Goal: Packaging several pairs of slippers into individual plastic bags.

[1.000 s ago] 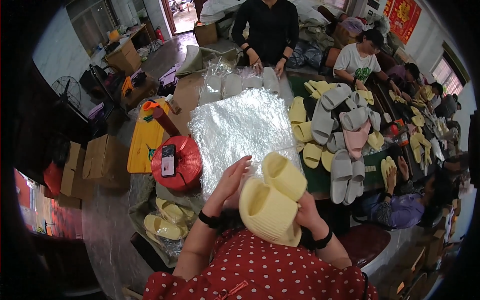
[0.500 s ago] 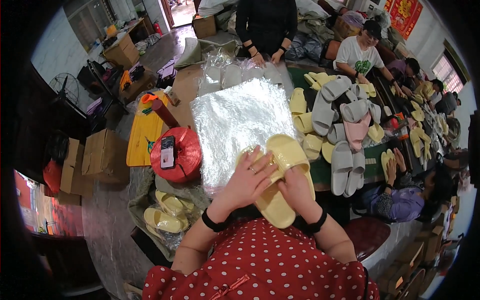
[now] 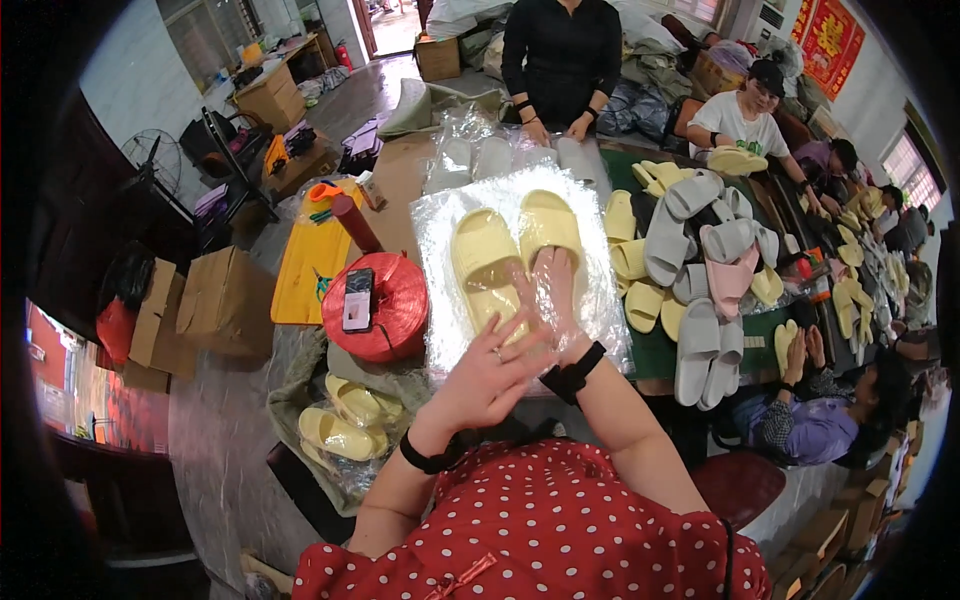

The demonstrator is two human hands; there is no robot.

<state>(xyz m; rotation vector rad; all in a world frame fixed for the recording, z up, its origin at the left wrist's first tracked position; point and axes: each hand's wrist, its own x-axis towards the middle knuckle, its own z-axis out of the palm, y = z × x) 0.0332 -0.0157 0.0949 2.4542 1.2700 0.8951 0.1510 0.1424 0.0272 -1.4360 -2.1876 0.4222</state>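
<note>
Your right hand [image 3: 553,290] lies flat, fingers released, on the yellow slippers [image 3: 510,255]; your left hand [image 3: 490,375] hovers just below them, fingers spread.

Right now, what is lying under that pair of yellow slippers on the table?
The yellow slippers lie side by side on a stack of clear plastic bags. The right hand rests on the right slipper's heel. What is beneath the bags is covered.

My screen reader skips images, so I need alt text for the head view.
A person's right hand presses a pair of yellow slippers lying side by side on a clear plastic sheet, while the left hand hovers open beside it. A red twine spool sits to the left, piled slippers to the right.
</note>
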